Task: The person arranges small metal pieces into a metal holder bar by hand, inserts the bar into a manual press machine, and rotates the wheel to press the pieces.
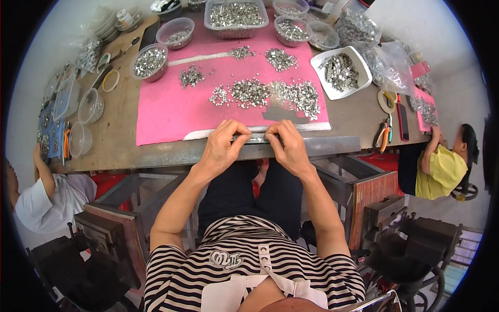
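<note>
Together, the left hand (220, 142) and right hand (289, 145), each grip narrow, pinch a silvery strip (257, 139) by the table edge (179, 155).

A brown surface (117, 119) with a grey front edge (332, 145) carries a pink mat (161, 117) at its middle. Around the mat's centre, a white tray (325, 85) stands at 3 o'clock; pliers (384, 139) and a red-edged black slab (402, 122) lie between 3 and 4. Two clear tubs (80, 140) stand between 8 and 9, a tape roll (103, 83) lies at 9, a bag (358, 28) at 2.
</note>
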Demonstrator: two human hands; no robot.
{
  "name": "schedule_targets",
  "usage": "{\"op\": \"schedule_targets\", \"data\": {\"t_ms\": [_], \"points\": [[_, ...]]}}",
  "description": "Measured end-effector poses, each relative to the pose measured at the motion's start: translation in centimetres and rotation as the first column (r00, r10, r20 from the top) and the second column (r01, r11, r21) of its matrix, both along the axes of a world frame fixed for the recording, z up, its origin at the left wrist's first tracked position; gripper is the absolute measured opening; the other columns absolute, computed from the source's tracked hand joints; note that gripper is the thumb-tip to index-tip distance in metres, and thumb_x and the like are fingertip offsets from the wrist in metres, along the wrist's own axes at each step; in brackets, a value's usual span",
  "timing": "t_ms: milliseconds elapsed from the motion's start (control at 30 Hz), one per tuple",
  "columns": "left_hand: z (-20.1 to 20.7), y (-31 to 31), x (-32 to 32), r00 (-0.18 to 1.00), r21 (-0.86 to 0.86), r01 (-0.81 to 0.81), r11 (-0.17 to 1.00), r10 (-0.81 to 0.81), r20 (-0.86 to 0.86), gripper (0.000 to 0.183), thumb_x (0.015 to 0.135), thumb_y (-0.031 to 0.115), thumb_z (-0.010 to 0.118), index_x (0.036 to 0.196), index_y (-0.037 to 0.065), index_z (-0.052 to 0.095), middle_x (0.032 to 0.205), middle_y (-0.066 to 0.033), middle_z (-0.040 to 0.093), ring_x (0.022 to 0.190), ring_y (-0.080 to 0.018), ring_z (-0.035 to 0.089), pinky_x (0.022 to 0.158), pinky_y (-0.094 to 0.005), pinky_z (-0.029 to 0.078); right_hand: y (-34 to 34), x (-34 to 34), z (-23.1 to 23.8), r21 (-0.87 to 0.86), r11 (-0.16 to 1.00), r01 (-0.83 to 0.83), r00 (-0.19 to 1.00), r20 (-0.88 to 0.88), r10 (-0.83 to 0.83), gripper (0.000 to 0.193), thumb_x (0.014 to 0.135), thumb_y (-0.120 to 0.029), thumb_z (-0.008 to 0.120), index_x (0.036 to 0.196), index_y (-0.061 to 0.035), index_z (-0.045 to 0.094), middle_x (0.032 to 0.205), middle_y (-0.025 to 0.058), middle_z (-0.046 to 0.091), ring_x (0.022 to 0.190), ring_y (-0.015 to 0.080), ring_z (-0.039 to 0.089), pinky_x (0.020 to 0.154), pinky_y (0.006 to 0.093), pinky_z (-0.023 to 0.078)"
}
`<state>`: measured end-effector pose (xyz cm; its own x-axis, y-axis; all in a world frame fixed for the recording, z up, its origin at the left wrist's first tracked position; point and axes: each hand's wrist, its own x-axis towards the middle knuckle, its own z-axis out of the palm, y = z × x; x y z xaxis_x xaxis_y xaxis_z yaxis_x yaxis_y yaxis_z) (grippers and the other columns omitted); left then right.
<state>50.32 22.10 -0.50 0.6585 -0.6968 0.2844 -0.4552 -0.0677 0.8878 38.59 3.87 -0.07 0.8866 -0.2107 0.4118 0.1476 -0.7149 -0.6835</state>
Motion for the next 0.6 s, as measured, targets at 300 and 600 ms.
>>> {"op": "schedule_targets", "data": {"t_ms": [300, 600], "points": [[-0.54, -1.15, -0.96, 0.976, -0.052, -0.01, 0.999, 0.021, 0.217, 0.005, 0.09, 0.001, 0.066, 0.095, -0.001, 0.064, 0.093, -0.0127, 0.063, 0.086, -0.0314, 0.06, 0.077, -0.0407, 0.048, 0.45, 0.05, -0.91, -0.07, 0.998, 0.004, 0.999, 0.049, 0.0, 0.014, 0.085, 0.005, 0.069, 0.093, 0.0, 0.059, 0.09, 0.0129, 0.062, 0.085, 0.0321, 0.058, 0.077, 0.0402, 0.046], [-0.76, -1.15, -1.13, 0.969, -0.037, -0.031, 0.999, 0.039, 0.243, 0.006, 0.092, 0.0, 0.065, 0.098, -0.002, 0.063, 0.093, -0.0133, 0.063, 0.084, -0.0302, 0.059, 0.076, -0.0387, 0.048, 0.4, 0.07, -0.47, -0.147, 0.989, -0.023, 0.998, 0.061, 0.033, 0.015, 0.083, 0.005, 0.07, 0.092, 0.0006, 0.059, 0.09, 0.0129, 0.061, 0.084, 0.0329, 0.058, 0.076, 0.0404, 0.047]]}}
